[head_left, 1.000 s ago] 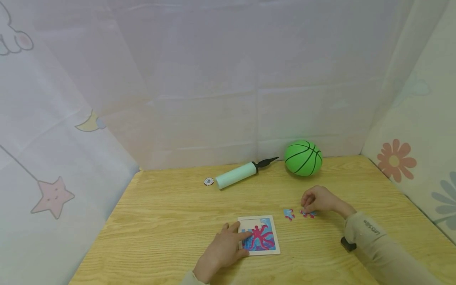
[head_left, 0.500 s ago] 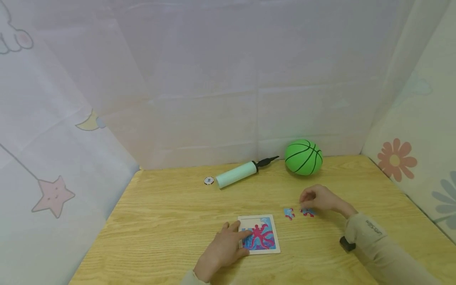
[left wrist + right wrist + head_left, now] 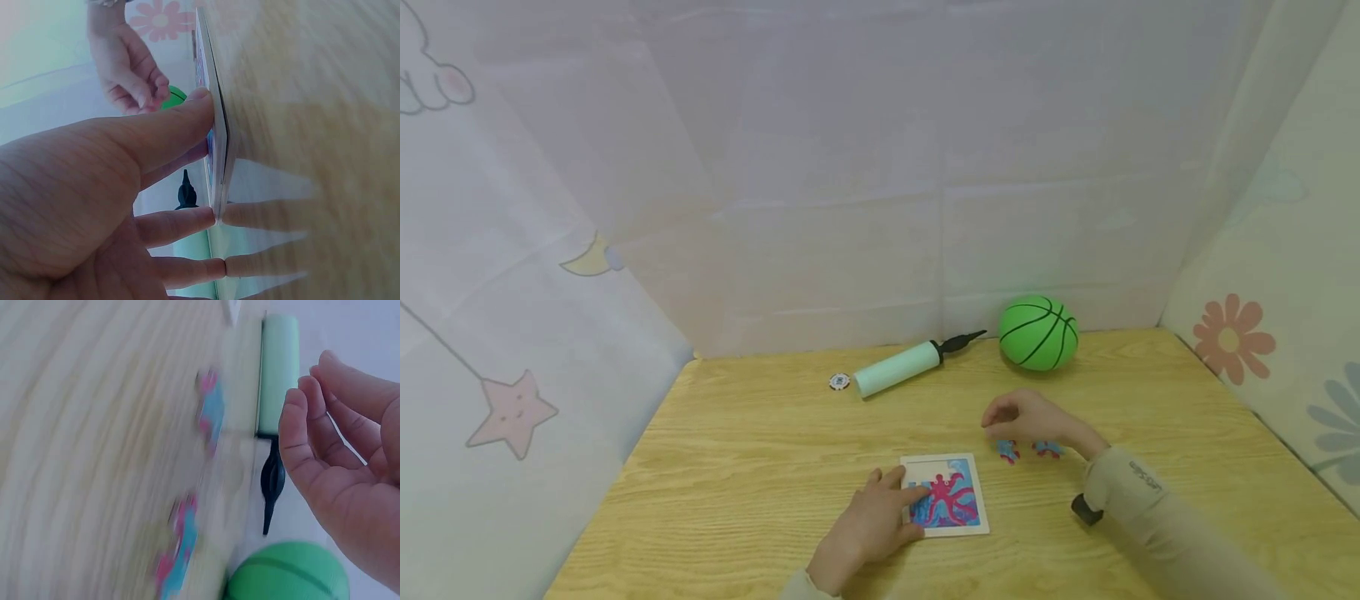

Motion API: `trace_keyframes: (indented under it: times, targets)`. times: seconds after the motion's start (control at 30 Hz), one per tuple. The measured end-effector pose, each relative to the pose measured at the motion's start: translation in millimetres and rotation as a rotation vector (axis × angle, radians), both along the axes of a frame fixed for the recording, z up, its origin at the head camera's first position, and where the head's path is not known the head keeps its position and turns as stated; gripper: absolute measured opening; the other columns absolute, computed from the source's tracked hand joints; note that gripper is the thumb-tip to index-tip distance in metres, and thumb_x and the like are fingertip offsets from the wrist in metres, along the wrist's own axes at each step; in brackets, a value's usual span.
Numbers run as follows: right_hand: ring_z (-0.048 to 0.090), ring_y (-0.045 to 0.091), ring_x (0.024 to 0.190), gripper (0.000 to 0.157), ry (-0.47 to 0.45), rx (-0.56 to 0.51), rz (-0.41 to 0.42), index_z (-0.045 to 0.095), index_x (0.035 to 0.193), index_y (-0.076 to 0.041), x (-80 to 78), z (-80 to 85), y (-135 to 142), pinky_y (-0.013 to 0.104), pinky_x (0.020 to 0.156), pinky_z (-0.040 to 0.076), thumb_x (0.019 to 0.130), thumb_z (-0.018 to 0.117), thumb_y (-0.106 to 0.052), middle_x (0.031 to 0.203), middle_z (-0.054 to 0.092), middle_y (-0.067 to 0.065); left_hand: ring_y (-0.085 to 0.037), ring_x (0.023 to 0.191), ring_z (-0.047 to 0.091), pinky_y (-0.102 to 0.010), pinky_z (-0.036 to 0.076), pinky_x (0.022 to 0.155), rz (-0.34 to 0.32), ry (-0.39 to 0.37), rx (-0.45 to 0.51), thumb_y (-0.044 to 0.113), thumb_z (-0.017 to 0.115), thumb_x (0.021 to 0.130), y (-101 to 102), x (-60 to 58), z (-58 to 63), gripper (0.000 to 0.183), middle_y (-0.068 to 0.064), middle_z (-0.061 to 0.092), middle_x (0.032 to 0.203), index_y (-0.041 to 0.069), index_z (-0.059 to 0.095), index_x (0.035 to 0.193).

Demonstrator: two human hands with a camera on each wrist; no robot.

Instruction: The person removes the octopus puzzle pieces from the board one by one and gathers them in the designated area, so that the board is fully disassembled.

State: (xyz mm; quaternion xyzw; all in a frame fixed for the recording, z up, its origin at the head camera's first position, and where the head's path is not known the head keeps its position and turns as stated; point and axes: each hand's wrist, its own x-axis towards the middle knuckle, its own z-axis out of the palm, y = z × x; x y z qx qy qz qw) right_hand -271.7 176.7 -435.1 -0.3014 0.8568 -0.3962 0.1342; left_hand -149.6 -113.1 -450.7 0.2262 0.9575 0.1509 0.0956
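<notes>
A small puzzle board with a pale frame and a pink octopus picture lies on the table; its upper left shows a bare cream patch. My left hand rests on its left side, thumb and index finger on the board, other fingers at the frame's edge in the left wrist view. Above two loose jigsaw pieces hovers my right hand, fingers loosely bent, with nothing seen between them in the right wrist view. The left piece is partly hidden by that hand; the other piece lies to its right.
Toward the back of the wooden table lie a mint hand pump with a black nozzle, and a poker chip left of it. A green ball sits near the back curtain. Patterned cloth hangs on both sides.
My right hand has left the right jigsaw piece and moved left, over the other piece. Both pieces stay on the table. The left hand and the board have not moved.
</notes>
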Motion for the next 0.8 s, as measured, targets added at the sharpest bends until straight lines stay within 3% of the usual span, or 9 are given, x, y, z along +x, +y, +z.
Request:
trace_keyframes:
  times: [0.23, 0.8]
  targets:
    - [0.063, 0.010, 0.081, 0.012, -0.009, -0.033, 0.101, 0.072, 0.095, -0.003, -1.8, -7.1, -34, 0.025, 0.074, 0.052, 0.089, 0.068, -0.014, 0.089, 0.070, 0.002, -0.056, 0.123, 0.040, -0.070, 0.043, 0.083, -0.007, 0.006, 0.005, 0.041, 0.069, 0.086, -2, -1.1, -2.3, 0.050, -0.019, 0.044, 0.143, 0.027, 0.059, 0.133]
    - [0.062, 0.010, 0.076, 0.008, -0.106, -0.016, 0.116, 0.072, 0.093, -0.003, -1.5, -17.3, -64, 0.024, 0.070, 0.051, 0.088, 0.069, -0.008, 0.085, 0.069, -0.001, -0.056, 0.121, 0.043, -0.069, 0.045, 0.080, -0.012, 0.022, -0.003, 0.041, 0.070, 0.085, -1, -1.1, -1.3, 0.050, -0.019, 0.045, 0.142, 0.027, 0.060, 0.132]
